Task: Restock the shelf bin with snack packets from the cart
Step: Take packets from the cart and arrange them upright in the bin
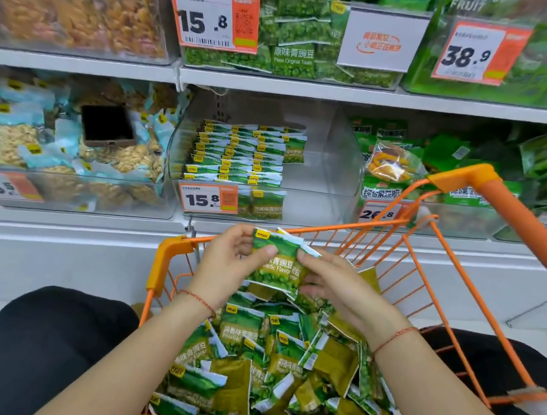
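— Both hands, left hand (225,263) and right hand (334,287), pinch a few garlic pea packets (275,265) together above the orange cart (171,253), frame centre.
— Gathering step, then?
— I'd say so. Next: lift them to the half-filled clear shelf bin (338,167) above, beside the stacked rows.

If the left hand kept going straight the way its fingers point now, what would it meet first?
The left hand points up and to the right, gripping the small stack of packets. Straight on, it would probably meet the right hand's fingertips on the stack's other edge, then the cart's far rim; depth is uncertain.
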